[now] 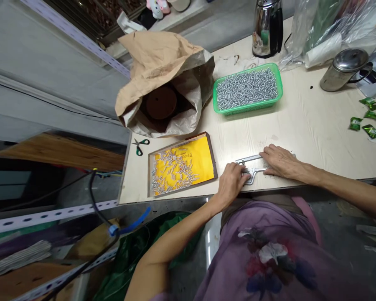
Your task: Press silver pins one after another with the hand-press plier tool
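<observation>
A narrow grey metal fixture (252,159) with a flat bar and a curved bracket lies at the table's front edge. My left hand (231,182) is at its left end, with the fingers curled and the thumb pressed in near a small spring-like part. Over its right part rests my right hand (280,162), thumb and fingers closed about the metal. Anything small between my fingertips is hidden. Just left of my left hand, a shallow tray (210,155) lined with yellow holds scattered small silvery metal pins (175,167).
A green plastic basket (218,110) full of similar pins stands behind the fixture. Left of it is an open brown paper sack (163,46). Scissors (141,146) lie by the tray. A kettle (267,29), a lidded metal cup (341,71) and green wrapped packets (371,131) are farther right.
</observation>
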### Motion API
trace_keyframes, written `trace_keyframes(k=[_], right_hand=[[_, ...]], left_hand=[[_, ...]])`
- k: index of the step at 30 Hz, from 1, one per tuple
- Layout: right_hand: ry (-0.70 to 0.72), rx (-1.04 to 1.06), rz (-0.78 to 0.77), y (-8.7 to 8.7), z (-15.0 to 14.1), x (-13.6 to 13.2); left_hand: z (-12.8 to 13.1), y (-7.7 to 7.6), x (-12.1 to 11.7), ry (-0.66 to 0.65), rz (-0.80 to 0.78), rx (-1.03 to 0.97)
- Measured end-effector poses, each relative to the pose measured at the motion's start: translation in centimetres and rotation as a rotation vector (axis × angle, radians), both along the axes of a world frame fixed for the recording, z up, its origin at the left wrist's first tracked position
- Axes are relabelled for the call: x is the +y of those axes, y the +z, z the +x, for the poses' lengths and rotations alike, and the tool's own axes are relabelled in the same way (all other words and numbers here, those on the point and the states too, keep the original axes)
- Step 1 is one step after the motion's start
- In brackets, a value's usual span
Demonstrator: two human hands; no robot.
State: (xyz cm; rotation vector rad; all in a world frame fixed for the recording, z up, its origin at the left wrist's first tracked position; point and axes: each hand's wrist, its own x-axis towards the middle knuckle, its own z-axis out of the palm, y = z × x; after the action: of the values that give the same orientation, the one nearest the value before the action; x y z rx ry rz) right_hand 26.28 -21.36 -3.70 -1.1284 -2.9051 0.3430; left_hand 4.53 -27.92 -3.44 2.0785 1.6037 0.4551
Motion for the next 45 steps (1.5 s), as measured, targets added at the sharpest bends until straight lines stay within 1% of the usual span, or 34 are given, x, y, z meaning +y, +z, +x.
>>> trace_keyframes(k=[1,3,6,8,11,15,18,22,24,27,29,31,34,36,39,42,44,45], right_hand=[[-0.013,-0.014,-0.004,0.1,-0.1,-0.2],[-0.043,-0.032,-0.009,0.4,-0.3,-0.6],[-0.071,-0.044,-0.025,0.8,-0.1,-1.0],[-0.112,-0.07,-0.027,1.1,0.2,-1.1],[-0.173,-0.127,-0.016,1.5,0.6,-1.5],[-0.162,-0.123,0.024,1.4,0.8,-2.4],[-0.122,-0.055,0.067,0.6,0.8,-3.0],[-0.089,0.022,0.083,-0.5,0.7,-3.3],[-0.088,0.028,0.077,-0.7,0.6,-3.2],[-0.11,-0.002,0.083,-0.3,0.6,-3.0],[-0.147,-0.029,0.088,0.3,0.9,-2.6],[-0.153,-0.045,0.064,0.8,1.4,-1.7],[-0.065,-0.047,-0.027,1.3,2.4,-0.1],[-0.029,-0.035,-0.063,1.3,2.6,1.0],[-0.072,-0.049,-0.018,1.0,1.9,2.5],[-0.141,-0.098,0.05,0.9,0.3,3.7],[-0.17,-0.116,0.075,1.2,-1.0,4.1],[-0.15,-0.107,0.079,1.5,-1.8,4.1]], left_hand=[[0.5,-0.2,0.4,-0.102,0.058,0.041],[1.6,-0.7,1.4,-0.262,0.11,0.116],[2.7,-1.1,2.9,-0.398,0.087,0.203],[3.2,-1.0,3.7,-0.446,0.054,0.254],[3.6,-0.4,4.5,-0.477,0.02,0.341],[4.3,0.3,4.6,-0.508,0.002,0.417],[4.7,0.4,3.9,-0.5,-0.007,0.437],[5.0,0.1,3.2,-0.44,-0.032,0.458],[5.0,0.0,3.2,-0.427,-0.039,0.457],[5.0,-0.6,3.1,-0.396,-0.001,0.424],[4.9,-1.4,2.7,-0.342,0.083,0.368],[4.8,-2.6,1.8,-0.296,0.196,0.287],[4.7,-4.7,0.0,-0.288,0.334,0.168],[4.8,-6.0,-1.0,-0.289,0.375,0.124],[4.9,-7.1,-1.7,-0.28,0.373,0.103],[5.0,-7.2,-1.5,-0.275,0.332,0.101],[5.2,-6.8,-1.1,-0.268,0.295,0.102],[5.3,-6.4,-1.0,-0.266,0.279,0.098]])
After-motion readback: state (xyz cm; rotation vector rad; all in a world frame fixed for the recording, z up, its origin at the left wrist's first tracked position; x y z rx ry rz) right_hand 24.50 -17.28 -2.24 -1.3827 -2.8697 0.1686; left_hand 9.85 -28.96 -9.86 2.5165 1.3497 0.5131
